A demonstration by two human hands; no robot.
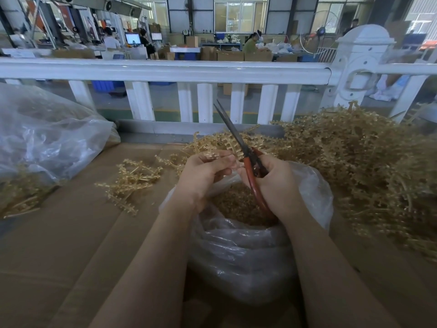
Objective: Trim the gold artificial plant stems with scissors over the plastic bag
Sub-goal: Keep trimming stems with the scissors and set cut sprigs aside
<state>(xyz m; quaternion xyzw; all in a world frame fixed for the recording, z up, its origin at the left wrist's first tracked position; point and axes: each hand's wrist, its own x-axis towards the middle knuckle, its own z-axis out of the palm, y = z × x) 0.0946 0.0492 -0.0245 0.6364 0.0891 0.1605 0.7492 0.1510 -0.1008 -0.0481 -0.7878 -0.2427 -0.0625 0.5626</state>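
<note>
Gold stem, pinched in the left hand, hangs over the open plastic bag at the cardboard-covered table's near edge. Right hand grips red-handled scissors, blades together, pointing up. Untrimmed stems heap along the right edge.

A brown cardboard-covered surface fills the near scene. Along its far edge runs a glossy white fence rail on square white pickets, ending at a moulded white post on the right. Beyond lie a grey concrete floor, stacked brown cardboard boxes, blue plastic crates, lit computer monitors on the left and tall daylit windows in the far wall.
</note>
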